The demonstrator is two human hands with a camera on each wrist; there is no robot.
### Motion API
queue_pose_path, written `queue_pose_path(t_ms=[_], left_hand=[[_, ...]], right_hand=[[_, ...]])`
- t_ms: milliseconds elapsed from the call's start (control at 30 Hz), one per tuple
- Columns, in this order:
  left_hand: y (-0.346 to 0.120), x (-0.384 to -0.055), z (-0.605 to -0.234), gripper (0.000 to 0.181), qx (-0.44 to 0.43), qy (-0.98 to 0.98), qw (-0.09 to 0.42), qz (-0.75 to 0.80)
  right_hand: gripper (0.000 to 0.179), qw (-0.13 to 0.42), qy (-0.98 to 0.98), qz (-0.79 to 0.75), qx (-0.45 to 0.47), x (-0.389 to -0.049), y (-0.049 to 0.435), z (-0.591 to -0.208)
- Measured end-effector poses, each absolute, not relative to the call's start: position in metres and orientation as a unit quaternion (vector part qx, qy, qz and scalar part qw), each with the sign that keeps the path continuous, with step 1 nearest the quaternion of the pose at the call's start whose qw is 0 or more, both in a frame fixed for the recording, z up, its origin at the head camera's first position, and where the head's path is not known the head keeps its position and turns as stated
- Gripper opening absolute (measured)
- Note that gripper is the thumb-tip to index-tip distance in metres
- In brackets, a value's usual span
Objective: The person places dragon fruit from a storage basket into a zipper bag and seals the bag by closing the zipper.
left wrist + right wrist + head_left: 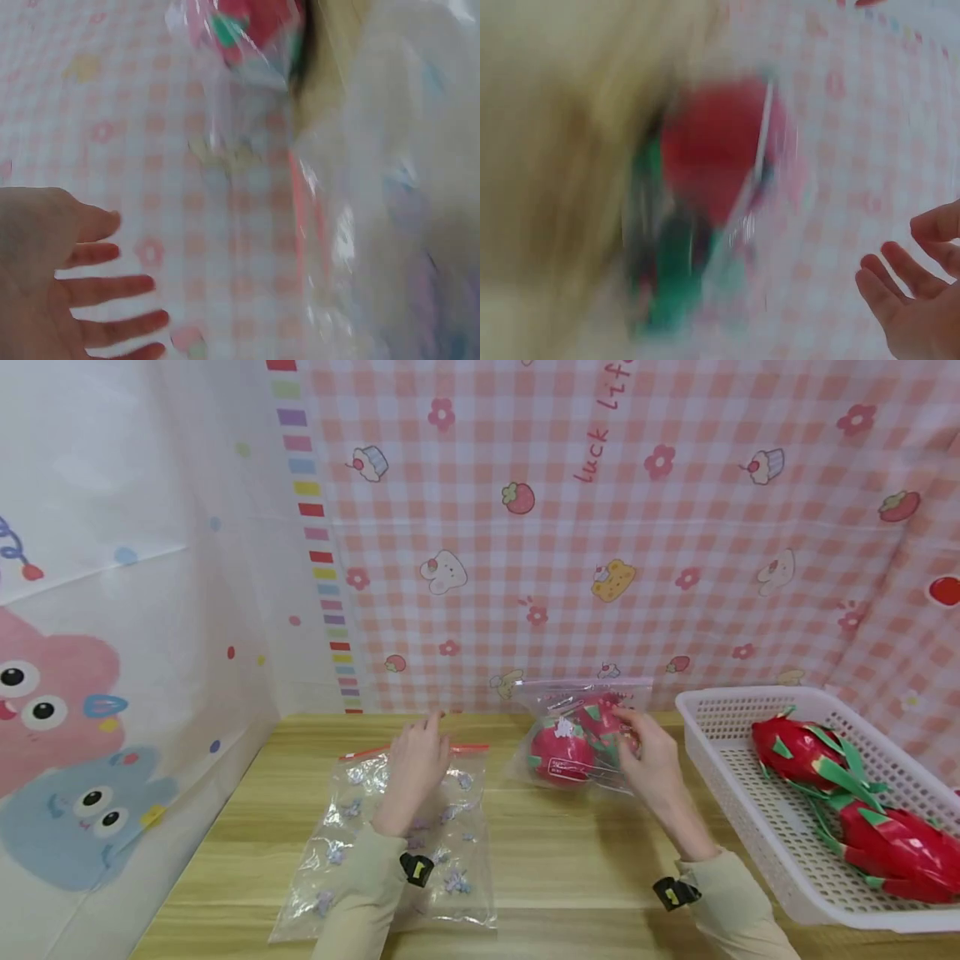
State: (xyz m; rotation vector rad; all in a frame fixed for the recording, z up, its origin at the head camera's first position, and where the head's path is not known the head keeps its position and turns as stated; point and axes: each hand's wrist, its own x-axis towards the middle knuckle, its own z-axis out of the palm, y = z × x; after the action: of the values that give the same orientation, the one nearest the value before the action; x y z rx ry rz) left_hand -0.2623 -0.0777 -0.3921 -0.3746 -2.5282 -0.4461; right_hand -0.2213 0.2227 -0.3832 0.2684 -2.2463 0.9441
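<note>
Clear bag [581, 731] holds seemingly two red dragonfruits.

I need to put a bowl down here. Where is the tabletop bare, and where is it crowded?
Bare wood lies between the flat bag and the basket, in front of the filled bag, though the right hand reaches across it. The basket's right half is crowded with dragon fruits.

My count: bags, fruit, basket

I see two clear zip bags, one flat [390, 852] and one filled [581, 731]; three dragon fruits, one bagged [561, 756] and two [798, 747] [900, 852] in the one white basket [738, 793].
</note>
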Motion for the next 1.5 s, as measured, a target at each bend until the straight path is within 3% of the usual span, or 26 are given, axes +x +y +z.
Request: queue_pose_path(t_ms=[100,300,667,1033,1300,1500], left_hand=[[-0.104,-0.256,-0.402,0.041,-0.101,-0.949,0.245,-0.172],[-0.156,-0.246,-0.423,0.051,-0.033,-0.971,0.144,-0.188],[-0.203,-0.238,-0.443,0.057,0.017,-0.978,0.058,-0.201],[-0.210,-0.234,-0.444,0.050,0.038,-0.982,0.031,-0.180],[-0.210,-0.235,-0.441,0.037,0.052,-0.979,0.024,-0.197],[-0.208,-0.234,-0.441,0.034,0.060,-0.976,0.010,-0.210]], right_hand=[[0.030,0.285,-0.870,0.383,0.124,-0.218,0.196,-0.394],[0.030,0.161,-0.883,0.422,0.128,-0.216,0.153,-0.418],[0.032,0.043,-0.883,0.451,0.124,-0.223,0.113,-0.445],[0.042,-0.033,-0.876,0.466,0.120,-0.224,0.094,-0.451],[0.048,-0.115,-0.810,0.571,0.067,-0.225,0.083,-0.453],[0.051,-0.135,-0.799,0.585,0.041,-0.226,0.079,-0.456]])
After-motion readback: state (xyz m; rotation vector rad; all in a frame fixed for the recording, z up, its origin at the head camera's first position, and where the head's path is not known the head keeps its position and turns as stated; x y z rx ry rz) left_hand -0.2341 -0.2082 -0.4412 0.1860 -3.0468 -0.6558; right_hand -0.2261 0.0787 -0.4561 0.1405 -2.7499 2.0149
